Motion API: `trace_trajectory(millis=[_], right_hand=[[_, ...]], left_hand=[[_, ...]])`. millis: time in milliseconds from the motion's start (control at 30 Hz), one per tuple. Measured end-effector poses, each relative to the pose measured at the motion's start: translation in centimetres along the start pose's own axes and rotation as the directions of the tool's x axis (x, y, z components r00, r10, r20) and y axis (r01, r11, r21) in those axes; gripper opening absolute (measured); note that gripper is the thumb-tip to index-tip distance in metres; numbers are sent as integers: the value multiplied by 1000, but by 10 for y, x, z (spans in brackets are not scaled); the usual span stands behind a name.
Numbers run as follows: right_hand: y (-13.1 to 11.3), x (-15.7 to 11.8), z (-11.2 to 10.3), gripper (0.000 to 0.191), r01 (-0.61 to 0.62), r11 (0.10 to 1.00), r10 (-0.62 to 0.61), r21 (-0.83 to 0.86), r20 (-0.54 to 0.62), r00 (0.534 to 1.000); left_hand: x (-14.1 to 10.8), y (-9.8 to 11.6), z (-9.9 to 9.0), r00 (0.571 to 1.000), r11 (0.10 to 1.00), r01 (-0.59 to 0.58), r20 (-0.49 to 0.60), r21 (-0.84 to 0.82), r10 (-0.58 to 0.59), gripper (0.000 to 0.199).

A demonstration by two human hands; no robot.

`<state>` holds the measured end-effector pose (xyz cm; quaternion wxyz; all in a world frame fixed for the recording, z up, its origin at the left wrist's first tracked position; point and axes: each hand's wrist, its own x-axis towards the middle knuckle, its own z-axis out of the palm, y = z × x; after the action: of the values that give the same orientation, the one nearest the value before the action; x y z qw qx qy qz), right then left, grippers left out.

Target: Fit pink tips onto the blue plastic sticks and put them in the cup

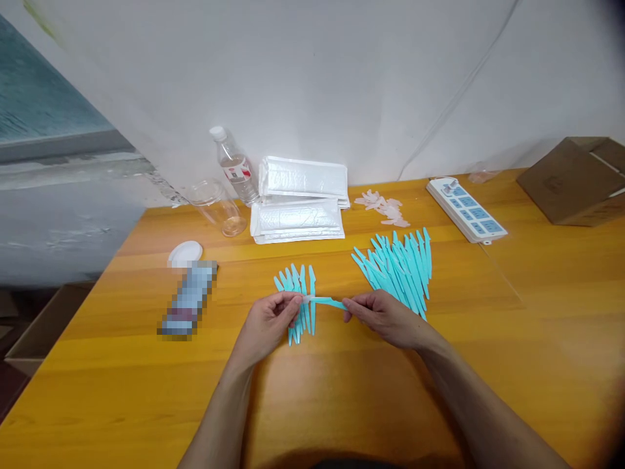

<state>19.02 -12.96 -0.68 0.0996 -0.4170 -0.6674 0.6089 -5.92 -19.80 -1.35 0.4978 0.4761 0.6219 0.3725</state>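
Held slim turquoise plastic stick (332, 302): even blue-green, whitish at one end.
Spread pile of slim turquoise plastic sticks (409, 277): same blue-green.
Small thin pale-pink plastic pieces (390, 210): pinkish white.
Flat silver padded pouches (299, 218): shiny silver, with fine bubble pattern.
Long white plastic power strip (459, 212): white, with light-blue socket panels.
Wooden table (303, 407): yellow-orange, with brown grain.

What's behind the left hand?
Part of the smaller fan of turquoise pieces shows above, below and beside the left hand; the stretches it covers, and anything else behind it, can't be seen.
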Motion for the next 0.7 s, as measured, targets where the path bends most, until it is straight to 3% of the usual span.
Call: trace_trajectory(millis=[133, 200, 267, 333, 433, 500, 600, 700], right_hand=[[2, 0, 5, 50, 38, 997, -37, -64, 15, 999], [0, 2, 15, 49, 66, 995, -67, -74, -5, 998], [-5, 3, 32, 48, 83, 994, -87, -65, -70, 994], [-11, 2, 49, 48, 120, 987, -133, -104, -128, 983], [-11, -5, 59, 50, 147, 936, -226, -321, -225, 948], [-2, -14, 50, 45, 30, 894, -225, -448, -388, 894], [22, -29, 25, 37, -241, 810, -203, -534, -641, 740], [45, -36, 4, 35, -416, 711, -216, -567, -739, 639]], left_hand=[[-3, 1, 17, 998, 999, 45, 50, -10, -45, 37], [-3, 1, 25, 997, 989, 72, 45, -128, -67, 36], [1, 1, 28, 996, 950, 84, -9, -301, -91, 35], [9, 3, 24, 987, 928, 54, -123, -368, -106, 36], [29, 6, 9, 971, 991, 2, -237, -136, -35, 40], [42, 8, 1, 979, 996, -5, -202, 85, 22, 43], [56, 7, 0, 987, 943, 6, -152, 331, 48, 45], [62, 7, 5, 965, 866, 33, -242, 499, 103, 38]])
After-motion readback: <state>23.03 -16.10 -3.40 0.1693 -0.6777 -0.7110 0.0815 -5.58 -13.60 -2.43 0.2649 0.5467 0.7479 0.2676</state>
